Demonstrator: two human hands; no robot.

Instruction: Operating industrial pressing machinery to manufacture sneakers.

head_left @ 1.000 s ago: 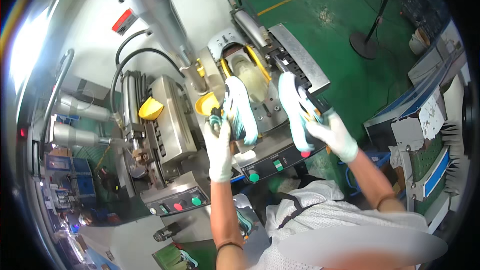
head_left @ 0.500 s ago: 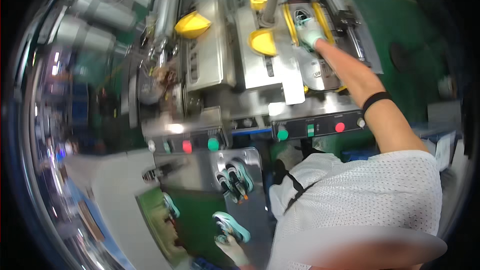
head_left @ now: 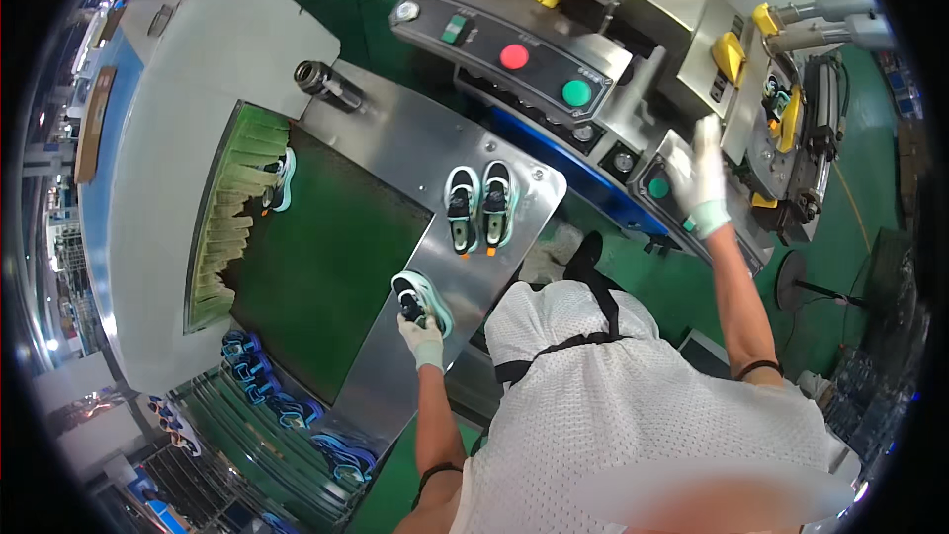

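My left hand (head_left: 422,338), in a pale glove, is closed on the heel end of a mint, black and white sneaker (head_left: 427,299) at the edge of a steel table. Whether the sneaker rests on the metal or hangs just above it, I cannot tell. Two matching sneakers, a left one (head_left: 462,210) and a right one (head_left: 499,206), stand side by side farther up the table. Over the press's control panel (head_left: 647,163) my gloved right hand (head_left: 704,178) is open, fingers outstretched and slightly blurred. Another sneaker (head_left: 778,99) sits between yellow pads in the press.
A green conveyor belt (head_left: 321,247) runs from a grey tunnel with a fringed curtain (head_left: 222,222), where one sneaker (head_left: 284,180) lies. A dark bottle (head_left: 328,86) lies on the table. Blue shoes (head_left: 267,381) line a roller rack. A second panel has a red button (head_left: 513,56).
The view has swung left. My right hand has left the sneaker in the press and come back over the control panel. My left hand keeps its hold on the table-side sneaker.
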